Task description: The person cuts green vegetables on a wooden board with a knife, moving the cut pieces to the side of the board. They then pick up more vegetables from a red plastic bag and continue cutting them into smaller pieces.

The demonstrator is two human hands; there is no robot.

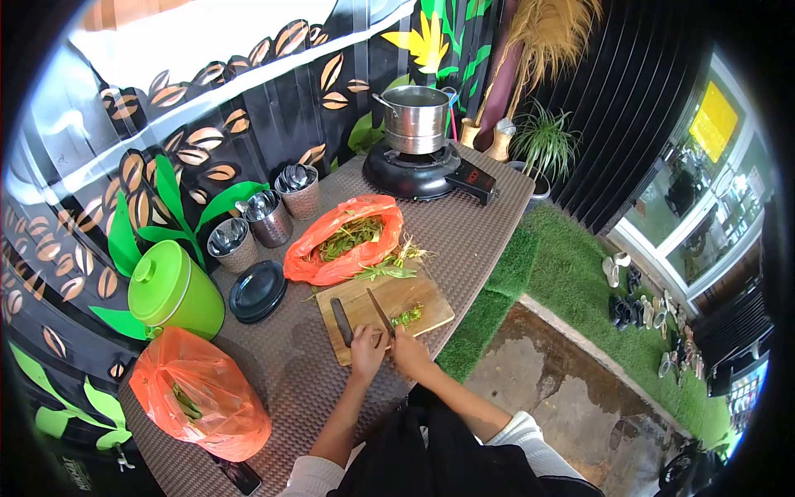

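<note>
My right hand (411,353) is closed around the handle end of a knife (381,311), whose blade points away from me over the wooden cutting board (431,294). Close beside it, my left hand (367,353) has its fingers curled at the near edge of the board; whatever they may hold is too small to make out. Chopped green leaves (406,316) lie to the right of the blade. A long dark shape (340,321) shows on the board's left side. Leafy stems (393,270) spill over the far edge, beside an open orange plastic bag (310,267) of greens.
A second orange bag (203,398) stands at left, with a phone (240,476) by it. Beyond are a green lidded bucket (176,288), dark plates (257,290) and several cutlery cups (269,219). A steel pot (416,120) sits on a portable stove (410,174) at the far end.
</note>
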